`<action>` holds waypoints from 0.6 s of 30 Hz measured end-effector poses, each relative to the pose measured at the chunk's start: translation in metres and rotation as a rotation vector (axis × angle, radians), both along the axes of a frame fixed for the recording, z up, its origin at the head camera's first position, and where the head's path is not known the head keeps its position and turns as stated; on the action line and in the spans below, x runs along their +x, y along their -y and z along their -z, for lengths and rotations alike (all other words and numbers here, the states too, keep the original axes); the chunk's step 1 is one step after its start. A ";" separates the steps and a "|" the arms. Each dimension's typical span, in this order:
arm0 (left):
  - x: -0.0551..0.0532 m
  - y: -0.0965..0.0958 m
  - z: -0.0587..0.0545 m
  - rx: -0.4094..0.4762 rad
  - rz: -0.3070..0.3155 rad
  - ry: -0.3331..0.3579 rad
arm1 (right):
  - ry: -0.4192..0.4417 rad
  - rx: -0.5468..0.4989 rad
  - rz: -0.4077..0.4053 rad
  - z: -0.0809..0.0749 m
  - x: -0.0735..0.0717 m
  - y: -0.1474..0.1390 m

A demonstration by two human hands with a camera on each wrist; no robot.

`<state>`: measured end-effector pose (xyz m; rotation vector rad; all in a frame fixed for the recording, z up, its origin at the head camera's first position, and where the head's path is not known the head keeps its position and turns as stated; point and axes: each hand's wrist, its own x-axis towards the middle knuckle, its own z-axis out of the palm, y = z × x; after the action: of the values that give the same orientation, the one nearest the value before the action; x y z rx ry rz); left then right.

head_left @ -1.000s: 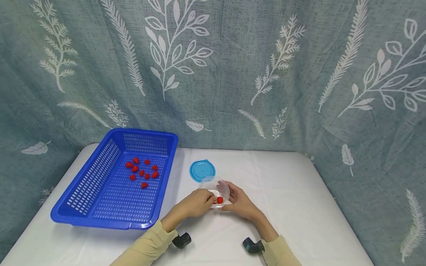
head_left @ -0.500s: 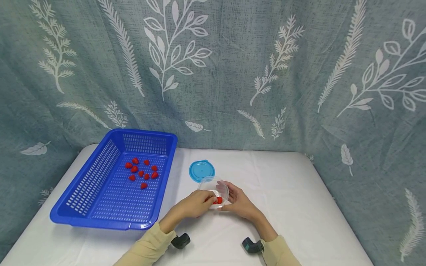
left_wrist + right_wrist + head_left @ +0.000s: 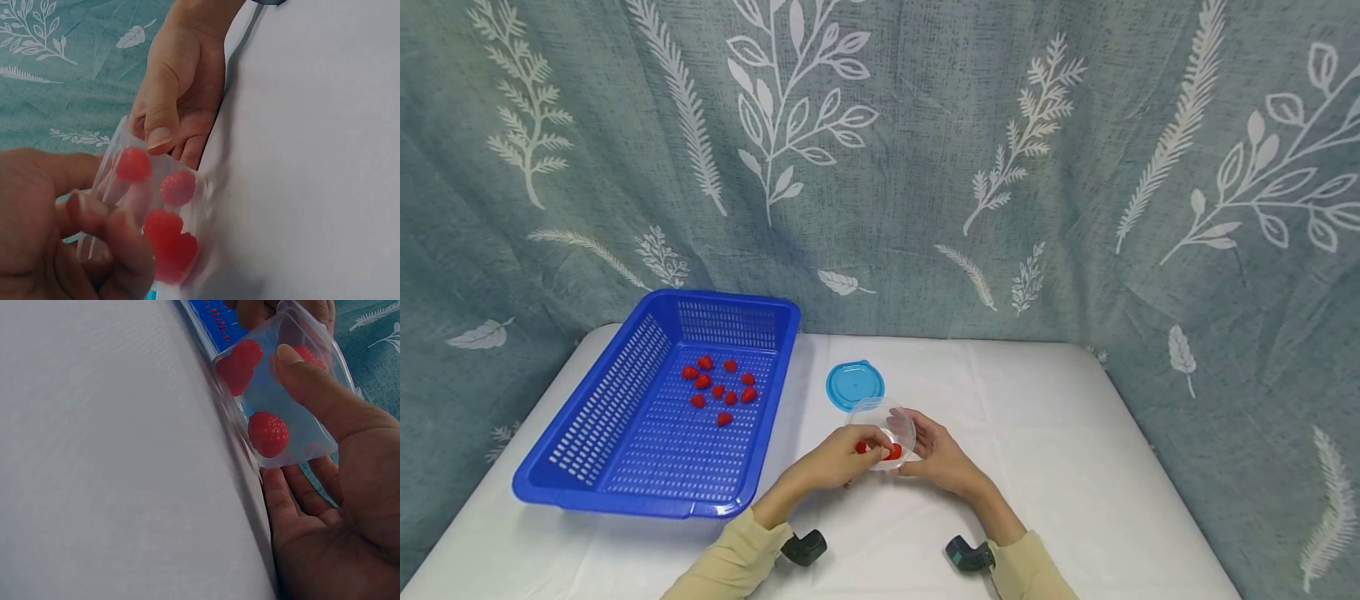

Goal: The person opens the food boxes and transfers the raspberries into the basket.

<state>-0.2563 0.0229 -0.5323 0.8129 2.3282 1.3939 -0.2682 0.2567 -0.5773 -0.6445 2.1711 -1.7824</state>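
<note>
My right hand [image 3: 951, 457] grips a small clear plastic container [image 3: 880, 410] from the right, tilting it with its mouth toward my left hand. Thumb and fingers lie on opposite sides in the right wrist view. My left hand [image 3: 842, 457] reaches curled fingers in over the rim. In the left wrist view its fingertips are at a red raspberry [image 3: 132, 164] near the rim, which they seem to pinch; part of that contact is hidden. Several other raspberries [image 3: 269, 434] lie inside the container. A round blue lid [image 3: 855, 385] lies flat just behind it.
A large blue slotted basket [image 3: 775, 433] stands on the left of the white-covered table [image 3: 1037, 417], with several raspberries [image 3: 703, 381] scattered on its floor. A patterned grey-green curtain [image 3: 910, 167] hangs along the back edge. Each wrist wears a black camera [image 3: 805, 547].
The left fingers have shifted slightly inside the container, and a red raspberry now shows between finger and thumb. The right hand and container stay in place.
</note>
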 end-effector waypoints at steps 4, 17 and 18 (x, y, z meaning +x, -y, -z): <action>0.000 -0.002 0.003 0.032 -0.012 0.011 | -0.003 -0.002 0.001 0.001 0.001 -0.001; 0.002 -0.002 0.004 0.113 -0.060 0.043 | -0.004 -0.027 -0.018 0.000 -0.001 0.000; 0.002 -0.002 0.005 0.121 -0.062 0.042 | -0.004 -0.027 -0.016 0.000 -0.001 0.000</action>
<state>-0.2539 0.0254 -0.5370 0.7422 2.2739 1.5755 -0.2689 0.2568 -0.5776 -0.6706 2.1414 -1.8069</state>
